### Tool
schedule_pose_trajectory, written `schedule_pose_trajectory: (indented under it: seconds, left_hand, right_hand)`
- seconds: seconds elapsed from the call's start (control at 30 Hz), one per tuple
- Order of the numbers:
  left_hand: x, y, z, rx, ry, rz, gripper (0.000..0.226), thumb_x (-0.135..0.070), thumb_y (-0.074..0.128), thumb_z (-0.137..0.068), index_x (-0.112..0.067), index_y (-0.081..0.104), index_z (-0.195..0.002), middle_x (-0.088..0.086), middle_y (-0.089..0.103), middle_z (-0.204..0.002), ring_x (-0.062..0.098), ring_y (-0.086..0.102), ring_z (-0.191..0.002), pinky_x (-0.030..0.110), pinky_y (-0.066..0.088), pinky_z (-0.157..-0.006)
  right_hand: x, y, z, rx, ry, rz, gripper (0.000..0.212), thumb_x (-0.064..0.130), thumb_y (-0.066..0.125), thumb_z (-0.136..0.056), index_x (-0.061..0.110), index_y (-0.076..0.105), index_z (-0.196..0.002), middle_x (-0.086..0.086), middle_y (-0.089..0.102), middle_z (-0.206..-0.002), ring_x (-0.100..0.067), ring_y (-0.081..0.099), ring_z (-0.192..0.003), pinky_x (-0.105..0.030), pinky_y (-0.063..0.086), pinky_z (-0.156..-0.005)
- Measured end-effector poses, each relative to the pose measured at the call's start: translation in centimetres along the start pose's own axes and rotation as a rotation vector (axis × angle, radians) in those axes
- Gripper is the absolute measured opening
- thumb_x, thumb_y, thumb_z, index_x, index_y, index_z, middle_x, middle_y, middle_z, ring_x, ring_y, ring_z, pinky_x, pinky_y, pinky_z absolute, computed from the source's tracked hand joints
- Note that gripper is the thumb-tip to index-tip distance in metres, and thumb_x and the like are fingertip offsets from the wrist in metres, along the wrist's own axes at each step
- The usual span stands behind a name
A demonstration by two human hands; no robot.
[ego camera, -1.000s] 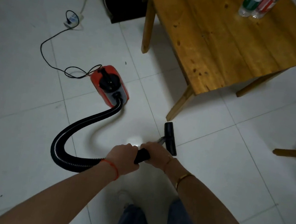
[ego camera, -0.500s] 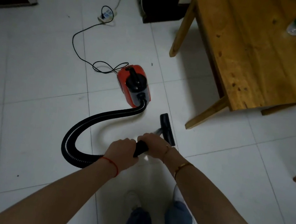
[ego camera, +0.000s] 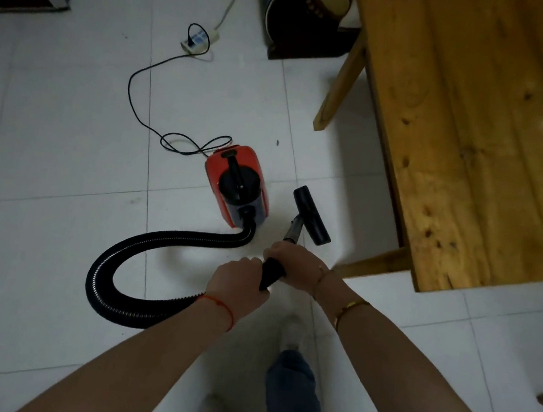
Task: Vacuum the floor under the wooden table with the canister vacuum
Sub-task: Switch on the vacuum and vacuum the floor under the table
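Black wand (ego camera: pixel 273 271) gripped by left hand (ego camera: pixel 235 285); right hand (ego camera: pixel 293 264) ahead.

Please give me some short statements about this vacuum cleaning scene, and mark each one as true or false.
1. Both hands grip the wand handle. True: the left hand and the right hand hold it.
2. The floor nozzle is already under the wooden table. False: it lies on open tiles beside the table.
3. The canister vacuum is blue. False: it is red and black.
4. The power cord runs to a power strip on the floor. True.
5. The black hose lies straight. False: it curves in a loop.
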State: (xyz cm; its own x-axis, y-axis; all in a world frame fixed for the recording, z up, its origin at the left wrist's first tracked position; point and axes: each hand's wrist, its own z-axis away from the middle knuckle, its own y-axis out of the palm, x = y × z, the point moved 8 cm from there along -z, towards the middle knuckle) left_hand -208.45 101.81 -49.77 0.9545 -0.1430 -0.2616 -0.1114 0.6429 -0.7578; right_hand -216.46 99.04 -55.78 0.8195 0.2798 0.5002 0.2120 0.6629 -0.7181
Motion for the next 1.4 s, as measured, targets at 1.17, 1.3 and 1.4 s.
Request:
schedule_pose_trajectory:
  seconds: [1.17,1.3,1.4]
  left_hand:
    - [8.5,-12.1,-8.3,0.065,-0.034,0.009,0.015,-0.027,0.052,-0.087,-0.016,0.058,-0.096,-0.003,0.057,-0.076,0.017,0.064,-0.070,0.029,0.053,-0.061]
    - [7.5,-12.9,-10.4,0.049,-0.018,0.036,0.024,-0.033,0.050,-0.088,-0.014,0.060,-0.099,0.002,0.063,-0.084,0.019,0.065,-0.075,0.031,0.053,-0.064]
    - [6.3,-14.0,-13.1,0.027,-0.032,0.053,0.025,-0.033,0.054,-0.088,-0.014,0.056,-0.104,0.004,0.063,-0.095,0.020,0.064,-0.081,0.030,0.049,-0.064]
  right_hand:
    - [2.7,-9.6,-13.0,0.041,-0.009,-0.090,0.019,0.000,0.056,-0.082,0.005,0.061,-0.100,-0.015,0.059,-0.106,-0.029,0.060,-0.095,-0.043,0.048,-0.088]
    - [0.8,-11.1,-14.2,0.080,-0.030,-0.056,0.023,0.000,0.055,-0.082,0.006,0.061,-0.103,-0.014,0.058,-0.108,-0.029,0.058,-0.098,-0.042,0.047,-0.091]
    - [-1.8,-12.9,-15.5,0.087,-0.045,-0.039,0.020,0.002,0.058,-0.080,0.009,0.061,-0.098,-0.012,0.058,-0.104,-0.027,0.059,-0.094,-0.041,0.048,-0.088]
